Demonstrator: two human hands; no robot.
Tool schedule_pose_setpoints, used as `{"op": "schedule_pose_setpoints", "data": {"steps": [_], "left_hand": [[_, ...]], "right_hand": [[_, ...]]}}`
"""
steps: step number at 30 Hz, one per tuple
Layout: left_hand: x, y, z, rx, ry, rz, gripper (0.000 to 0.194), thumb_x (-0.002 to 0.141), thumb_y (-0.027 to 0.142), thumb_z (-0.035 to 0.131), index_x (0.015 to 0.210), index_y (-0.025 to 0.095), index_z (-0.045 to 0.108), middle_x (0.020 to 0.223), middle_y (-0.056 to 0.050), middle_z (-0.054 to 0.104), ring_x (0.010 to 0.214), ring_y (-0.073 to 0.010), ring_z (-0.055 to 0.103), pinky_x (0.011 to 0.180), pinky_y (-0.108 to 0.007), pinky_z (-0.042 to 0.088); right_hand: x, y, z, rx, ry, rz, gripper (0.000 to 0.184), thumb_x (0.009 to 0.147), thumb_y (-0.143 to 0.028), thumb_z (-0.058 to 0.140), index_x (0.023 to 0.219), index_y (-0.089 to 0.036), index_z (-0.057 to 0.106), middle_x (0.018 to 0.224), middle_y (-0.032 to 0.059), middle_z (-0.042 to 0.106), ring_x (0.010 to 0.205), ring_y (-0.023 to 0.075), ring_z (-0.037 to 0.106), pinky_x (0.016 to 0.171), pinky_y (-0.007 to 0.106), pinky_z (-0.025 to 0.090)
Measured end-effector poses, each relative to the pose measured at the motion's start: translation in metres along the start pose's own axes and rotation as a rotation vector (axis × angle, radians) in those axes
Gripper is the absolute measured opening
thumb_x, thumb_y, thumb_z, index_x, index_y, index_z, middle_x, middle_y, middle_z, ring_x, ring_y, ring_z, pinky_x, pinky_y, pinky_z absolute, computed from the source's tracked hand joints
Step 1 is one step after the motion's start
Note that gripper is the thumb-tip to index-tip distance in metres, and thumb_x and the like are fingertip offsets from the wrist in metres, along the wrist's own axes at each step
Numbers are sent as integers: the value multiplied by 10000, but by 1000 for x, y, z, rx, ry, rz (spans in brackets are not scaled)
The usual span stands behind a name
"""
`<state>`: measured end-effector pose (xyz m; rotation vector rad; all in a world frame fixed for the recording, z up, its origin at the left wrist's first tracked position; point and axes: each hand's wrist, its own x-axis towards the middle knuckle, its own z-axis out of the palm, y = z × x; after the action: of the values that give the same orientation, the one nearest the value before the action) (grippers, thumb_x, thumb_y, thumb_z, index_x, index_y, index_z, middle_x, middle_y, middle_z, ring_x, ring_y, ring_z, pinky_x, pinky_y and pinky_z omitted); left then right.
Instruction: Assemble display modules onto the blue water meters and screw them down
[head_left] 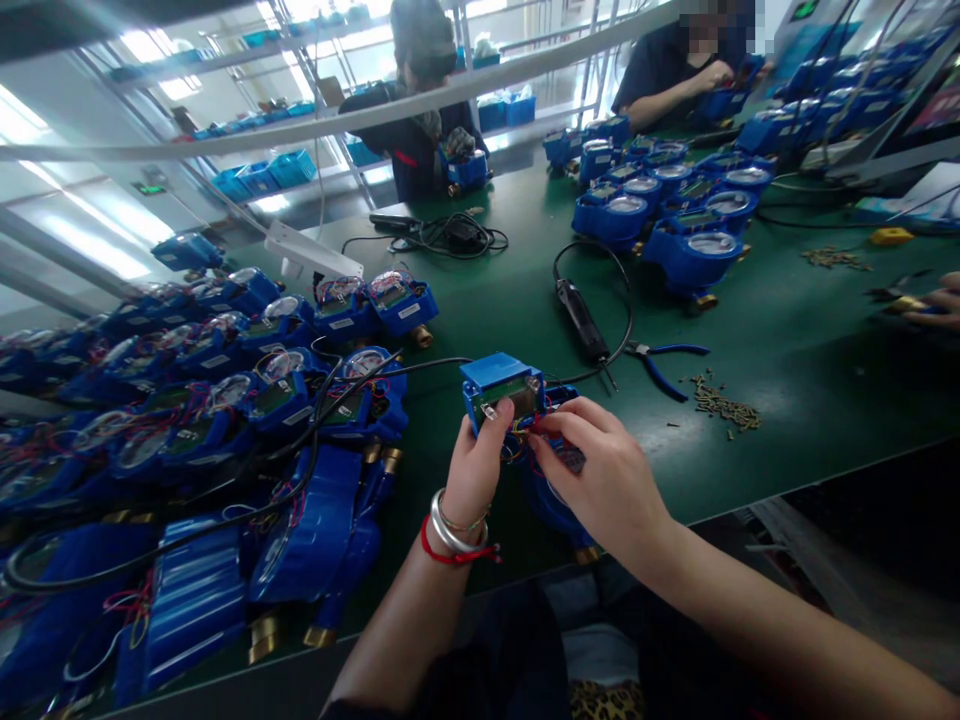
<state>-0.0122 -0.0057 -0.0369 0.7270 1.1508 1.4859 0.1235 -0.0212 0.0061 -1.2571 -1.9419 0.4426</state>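
Observation:
My left hand (484, 445) is closed around a blue box with a circuit board (517, 395), its thumb resting on the board's face. Thin red and yellow wires (523, 428) come out at the box's lower right. The thumb and fingertips of my right hand (600, 470) are pinched together on these wires. Below my hands, partly hidden, lies a blue water meter body (551, 505) with a brass end. To the right are a black electric screwdriver (581, 318), blue-handled pliers (667, 368) and a heap of small brass-coloured screws (724, 405).
Rows of blue meters (285, 395) with loose wires crowd the left, black cables running across them. Finished-looking meters (694, 245) stand at the back right. Two co-workers (420, 110) sit opposite, and another person's hand (937, 305) holds a tool at the right edge.

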Motion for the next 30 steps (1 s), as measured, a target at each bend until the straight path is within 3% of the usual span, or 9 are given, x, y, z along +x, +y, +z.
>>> {"op": "schedule_pose_setpoints", "data": {"steps": [12,17,23,30], "left_hand": [[2,0,-1,51,14,-25,384,739,491,698,958,176,701,883,-48,717,852,-226,662,807,-355,507],[2,1,-2,69,56,-56,425,718,500,715,997,181,689,806,-32,706,767,-205,657,744,-336,503],[1,5,0,7,48,-109,422,707,480,725,982,163,676,909,-59,719,837,-228,668,780,-354,493],[1,8,3,-19,82,-110,378,690,464,738,900,159,661,882,-51,713,853,-233,661,798,-367,482]], "right_hand": [[25,18,-27,-128,-38,-242,125,901,-202,553,865,-148,659,901,65,618,845,188,565,778,350,445],[29,25,-24,-2,-63,-168,102,890,-217,587,875,-158,669,883,43,607,820,156,564,753,308,445],[33,36,-21,295,-213,-16,130,888,-274,598,842,-187,683,865,14,586,806,118,571,728,250,447],[36,43,-22,348,-262,5,158,886,-312,592,825,-200,684,868,11,587,813,129,568,740,270,452]]}}
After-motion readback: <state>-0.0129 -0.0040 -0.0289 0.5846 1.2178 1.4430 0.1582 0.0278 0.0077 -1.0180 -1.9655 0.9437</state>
